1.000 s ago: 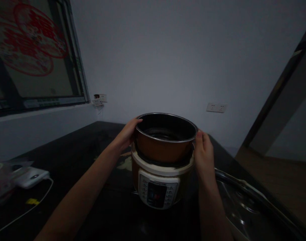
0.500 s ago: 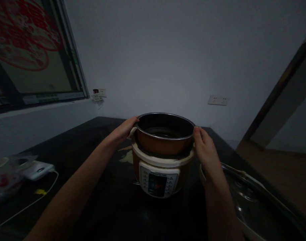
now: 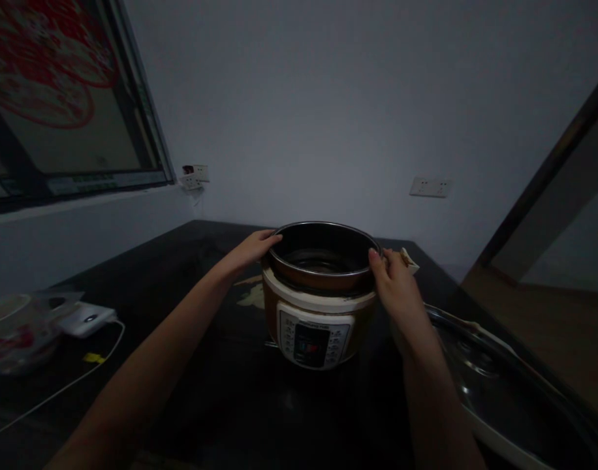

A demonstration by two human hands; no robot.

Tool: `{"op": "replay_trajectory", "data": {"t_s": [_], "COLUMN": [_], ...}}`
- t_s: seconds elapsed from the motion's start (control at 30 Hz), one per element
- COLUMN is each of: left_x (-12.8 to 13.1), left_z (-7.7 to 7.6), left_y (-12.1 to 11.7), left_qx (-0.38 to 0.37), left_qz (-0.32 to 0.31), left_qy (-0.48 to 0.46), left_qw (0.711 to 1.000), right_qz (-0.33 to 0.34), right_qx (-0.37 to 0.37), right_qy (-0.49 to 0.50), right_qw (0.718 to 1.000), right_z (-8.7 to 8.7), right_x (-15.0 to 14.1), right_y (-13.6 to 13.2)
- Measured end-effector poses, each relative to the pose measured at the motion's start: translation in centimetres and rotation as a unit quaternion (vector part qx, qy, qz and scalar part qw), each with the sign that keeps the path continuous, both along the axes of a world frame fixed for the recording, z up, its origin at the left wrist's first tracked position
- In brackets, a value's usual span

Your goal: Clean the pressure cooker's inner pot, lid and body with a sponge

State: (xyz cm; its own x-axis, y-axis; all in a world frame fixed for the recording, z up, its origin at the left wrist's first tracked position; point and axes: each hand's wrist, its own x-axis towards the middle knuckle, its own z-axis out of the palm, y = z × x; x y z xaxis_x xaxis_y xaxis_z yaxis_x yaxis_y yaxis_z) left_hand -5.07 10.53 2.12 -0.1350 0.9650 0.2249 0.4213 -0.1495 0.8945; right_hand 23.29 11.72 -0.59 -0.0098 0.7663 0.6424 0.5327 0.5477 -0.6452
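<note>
A dark inner pot (image 3: 323, 282) with a shiny rim and brown outside sits partly inside the rice cooker (image 3: 316, 336), its upper wall standing above the cooker's white collar. My left hand (image 3: 256, 245) grips the rim on the left, thumb over the edge. On the right side my right hand (image 3: 393, 275) pinches the rim, thumb inside and fingers outside. Nothing but dark, faintly shiny bottom shows inside the pot. The cooker's front panel has a dark display between columns of buttons. A glass lid (image 3: 495, 378) lies to the right of my right forearm.
The cooker stands on a black table (image 3: 260, 418). At left are a white mug (image 3: 15, 329), apparently in plastic, and a white device (image 3: 87, 320) with a cable (image 3: 59, 395). Wall sockets (image 3: 430, 187) sit behind, with a window (image 3: 64, 98) at upper left.
The inner pot has gone lower into the rice cooker, so less of its brown wall shows. Both hands have stayed on its rim. The view has shifted slightly.
</note>
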Motion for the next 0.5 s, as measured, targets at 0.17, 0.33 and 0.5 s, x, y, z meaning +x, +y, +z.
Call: {"op": "replay_trajectory", "data": {"t_s": [0.17, 0.33, 0.5], "left_x": [-0.4, -0.7, -0.9], "left_z": [-0.9, -1.2, -1.6], "left_y": [0.7, 1.0, 1.2], "left_qx": [0.013, 0.022, 0.033], "left_qz": [-0.002, -0.016, -0.012], "left_qy": [0.015, 0.024, 0.037], "left_qw": [1.000, 0.999, 0.999], "right_qz": [-0.032, -0.048, -0.054], "right_qx": [-0.013, -0.019, -0.017], "right_qy": [-0.026, -0.052, -0.072], "right_qw": [0.999, 0.997, 0.996], "right_z": [-0.4, -0.3, -0.3], "right_x": [-0.3, -0.5, -0.5], "right_y": [-0.4, -0.7, -0.7]}}
